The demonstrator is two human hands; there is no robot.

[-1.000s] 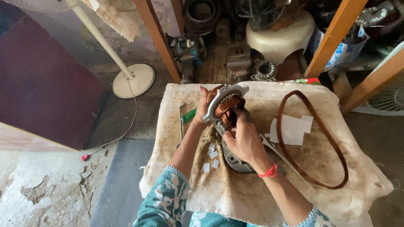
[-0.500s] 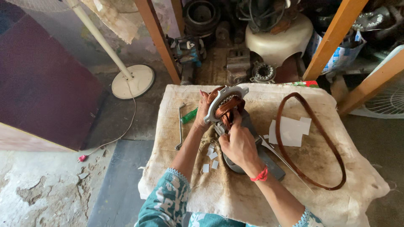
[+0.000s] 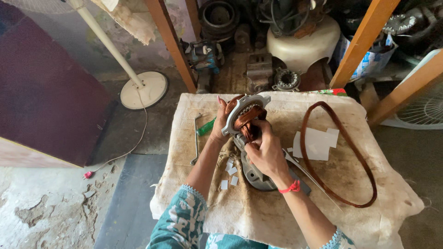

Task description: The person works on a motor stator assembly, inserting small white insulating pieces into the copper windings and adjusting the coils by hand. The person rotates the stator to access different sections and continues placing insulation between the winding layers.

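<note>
You hold a motor stator [image 3: 244,117] tilted on edge above the stained cloth-covered table [image 3: 277,216]: a grey metal frame ringed around copper windings, its lower end resting against a grey motor housing [image 3: 254,174].

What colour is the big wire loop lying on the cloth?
Reddish-brown copper, the wire loop; the head view shows it best.

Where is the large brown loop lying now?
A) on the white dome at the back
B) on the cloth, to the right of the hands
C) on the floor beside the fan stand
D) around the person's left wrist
B: the brown loop lies flat on the stained cloth, right of the right hand.
</note>
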